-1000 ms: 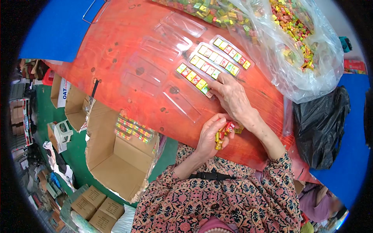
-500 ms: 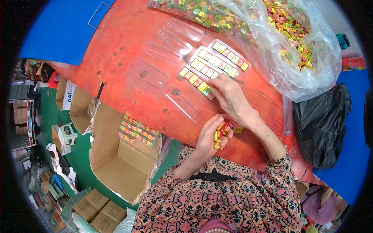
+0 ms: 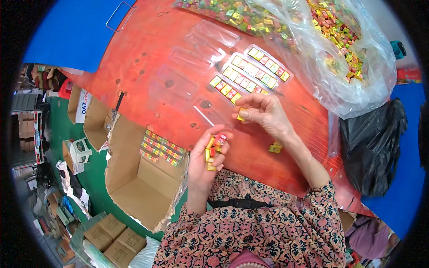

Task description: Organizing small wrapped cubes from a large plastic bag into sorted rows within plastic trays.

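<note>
My left hand (image 3: 201, 156), palm up with fingers curled, cradles several small wrapped candies (image 3: 213, 145) in red and yellow. Between the thumb and fingertips of my right hand (image 3: 268, 117) is one yellow wrapped candy (image 3: 241, 114), held over the red table (image 3: 250, 149). Just beyond that hand, a transparent tray (image 3: 225, 89) contains a row of candies; its near end is partly hidden by the fingers. More filled trays (image 3: 251, 69) lie behind it. An unfilled transparent tray (image 3: 206, 117) lies beyond my left hand. A few loose yellow candies (image 3: 275, 147) rest beside my right wrist.
Large transparent bags of candies (image 3: 339, 40) cover the far right of the table. Several unfilled trays (image 3: 196, 56) lie at the far middle. An open cardboard box (image 3: 147, 187) stands left of the table, with filled trays (image 3: 163, 147) inside. A black plastic bag (image 3: 373, 147) hangs at right.
My left hand has moved left with its candies. My right hand has lifted off the nearest filled tray and drawn slightly back, now showing a yellow candy in its fingertips.
</note>
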A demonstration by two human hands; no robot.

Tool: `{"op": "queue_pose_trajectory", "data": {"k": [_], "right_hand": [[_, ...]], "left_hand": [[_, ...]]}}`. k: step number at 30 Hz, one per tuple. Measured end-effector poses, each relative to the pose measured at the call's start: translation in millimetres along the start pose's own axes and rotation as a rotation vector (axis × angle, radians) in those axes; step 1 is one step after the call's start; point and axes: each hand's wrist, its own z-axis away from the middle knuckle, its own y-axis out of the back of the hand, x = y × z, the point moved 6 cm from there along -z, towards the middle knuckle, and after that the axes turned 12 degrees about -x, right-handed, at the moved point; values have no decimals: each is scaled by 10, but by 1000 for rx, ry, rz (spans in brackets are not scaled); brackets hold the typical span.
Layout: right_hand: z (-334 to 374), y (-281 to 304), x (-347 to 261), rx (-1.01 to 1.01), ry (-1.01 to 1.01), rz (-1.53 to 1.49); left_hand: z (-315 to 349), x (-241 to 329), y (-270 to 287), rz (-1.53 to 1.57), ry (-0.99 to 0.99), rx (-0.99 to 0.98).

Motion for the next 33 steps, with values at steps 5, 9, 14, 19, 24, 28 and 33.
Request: {"op": "queue_pose_trajectory", "data": {"k": [5,9,14,19,24,28,33], "right_hand": [[-35,-222,-68,141,203,473],[-100,-454,-123,237,386,873],[-160,-599,7,247,468,1016],[-148,-682,48,256,452,1265],[-122,-666,70,270,434,1365],[-104,-639,116,247,400,1411],[-60,-655,58,245,376,1343]], "left_hand": [[28,256,279,25,-152,-9],[27,344,372,10,-198,99],[-19,375,454,48,-243,51],[-73,331,470,77,-266,33],[-91,312,467,47,-291,52],[-115,308,460,46,-291,67],[-128,306,453,24,-302,55]]}}
